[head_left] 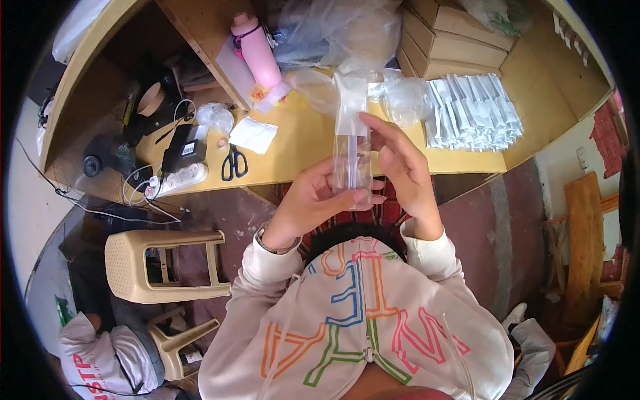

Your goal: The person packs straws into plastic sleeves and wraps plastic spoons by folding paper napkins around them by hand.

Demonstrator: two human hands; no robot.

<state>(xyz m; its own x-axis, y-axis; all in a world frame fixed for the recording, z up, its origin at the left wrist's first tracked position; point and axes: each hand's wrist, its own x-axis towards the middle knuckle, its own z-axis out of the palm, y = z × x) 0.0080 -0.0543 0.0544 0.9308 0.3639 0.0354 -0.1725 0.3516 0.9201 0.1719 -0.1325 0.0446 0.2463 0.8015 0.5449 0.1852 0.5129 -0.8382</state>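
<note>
A long clear plastic pouch (352, 160) with a whitish upper part stands roughly upright in front of my chest, at the desk's front edge. Some thin, pale strips show inside it. My left hand (319, 199) is wrapped round its lower end, thumb across the front. My right hand (403, 167) is beside its right edge, with the index fingertip at the pouch's upper part and the fingers apart; the lower fingers are partly behind the pouch. Right of the hands, a pile of white packets (473, 112) lies on the desk (300, 143).
Scissors (234, 164), a white paper (254, 135), a power strip (177, 179) and a pink bottle (257, 52) are on the left. Cardboard boxes (457, 40) stand behind the packets. A beige stool (167, 265) and a seated person (110, 353) are at the lower left.
</note>
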